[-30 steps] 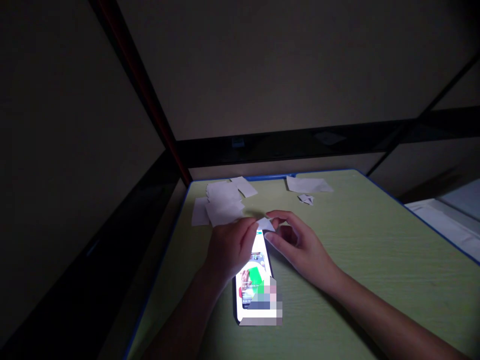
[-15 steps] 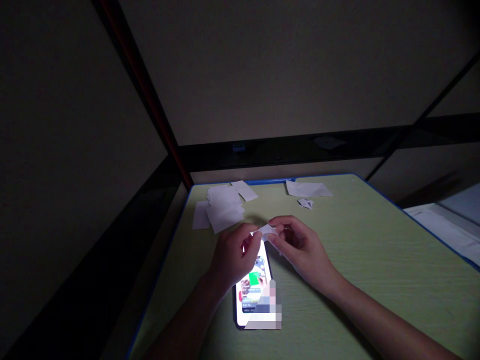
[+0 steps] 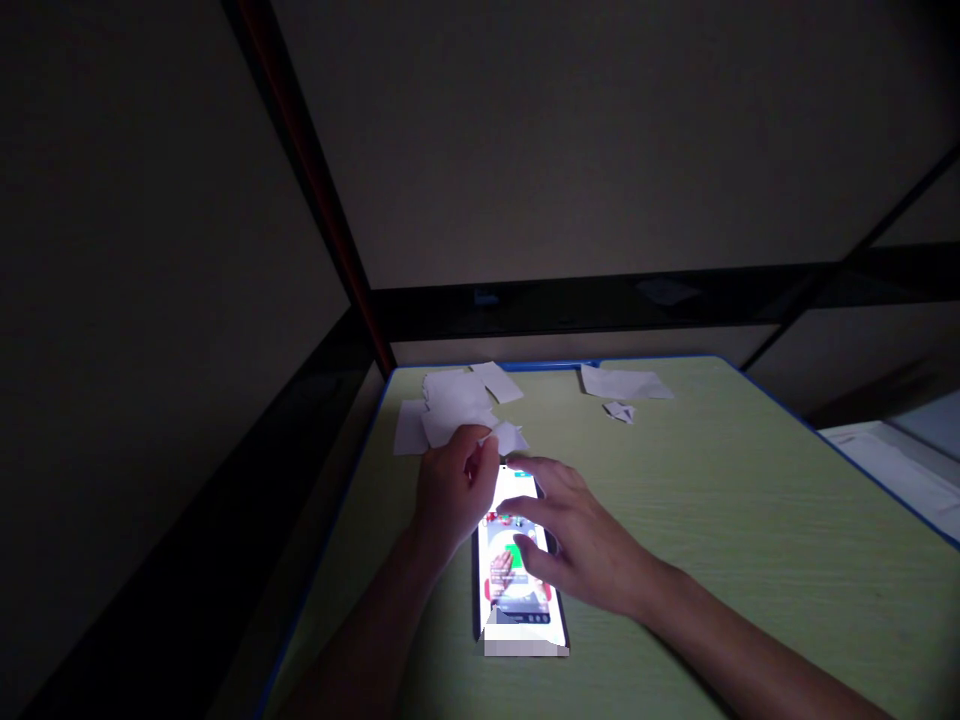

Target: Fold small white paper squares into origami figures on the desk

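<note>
A small folded piece of white paper (image 3: pixel 510 437) is pinched between the thumb and fingers of my left hand (image 3: pixel 456 485), above the far end of a phone. The phone (image 3: pixel 521 625) lies on the table with its screen lit, showing a video picture with a green square. Over the screen, my right hand (image 3: pixel 577 530) is spread, fingers apart and holding nothing. Its thumb and fingertips are at the screen; whether they touch the glass I cannot tell. Both hands cover parts of the phone.
Several loose white sheets (image 3: pixel 454 395) overlap at the back left of the green table (image 3: pixel 712 500). Toward the back right lie another white sheet (image 3: pixel 626 383) and a small folded paper (image 3: pixel 619 411). Beyond the right edge stands a white surface (image 3: pixel 892 470). A wall rises behind.
My right hand has let go of the folded paper and moved down over the phone screen with its fingers spread. The paper stays in my left hand. The view has shifted slightly.
</note>
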The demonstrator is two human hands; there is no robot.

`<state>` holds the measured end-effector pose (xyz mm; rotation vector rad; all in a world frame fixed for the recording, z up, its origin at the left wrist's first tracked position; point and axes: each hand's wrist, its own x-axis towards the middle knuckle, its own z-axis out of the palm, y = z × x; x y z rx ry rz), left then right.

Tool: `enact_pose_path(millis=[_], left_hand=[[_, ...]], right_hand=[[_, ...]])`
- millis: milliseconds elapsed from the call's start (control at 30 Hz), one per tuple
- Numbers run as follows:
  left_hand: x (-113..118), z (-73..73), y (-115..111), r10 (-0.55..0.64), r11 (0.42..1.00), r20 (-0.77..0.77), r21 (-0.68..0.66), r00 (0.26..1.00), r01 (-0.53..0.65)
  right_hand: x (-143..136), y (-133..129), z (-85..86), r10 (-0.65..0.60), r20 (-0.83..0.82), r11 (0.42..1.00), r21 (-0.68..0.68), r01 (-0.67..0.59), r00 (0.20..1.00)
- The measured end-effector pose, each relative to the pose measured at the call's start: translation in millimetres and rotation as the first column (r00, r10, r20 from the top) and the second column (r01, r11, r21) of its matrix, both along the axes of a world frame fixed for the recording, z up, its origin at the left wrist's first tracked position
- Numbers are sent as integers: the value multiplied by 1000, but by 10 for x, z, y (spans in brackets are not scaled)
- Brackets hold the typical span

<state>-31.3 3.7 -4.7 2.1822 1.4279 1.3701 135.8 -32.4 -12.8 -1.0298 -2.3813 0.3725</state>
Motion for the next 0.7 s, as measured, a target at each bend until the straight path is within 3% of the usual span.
enact_pose_path(millis=[233,400,533,700], left_hand=[[-4,42,-7,14,1000,-48,16,999,-13],[-12,11,0,-13,999,-30,-37,999,12],[1,-26,-5,-37,995,-26,-96,999,35],[48,-47,-44,-67,986,11,-153,998,68]], right_hand=[[2,11,21,31,7,999,6,-31,999],[29,25,23,-51,-95,999,-7,50,994],[48,45,10,-143,-227,988,-81,128,963],[39,83,15,-291,-435,945,-270,186,852]])
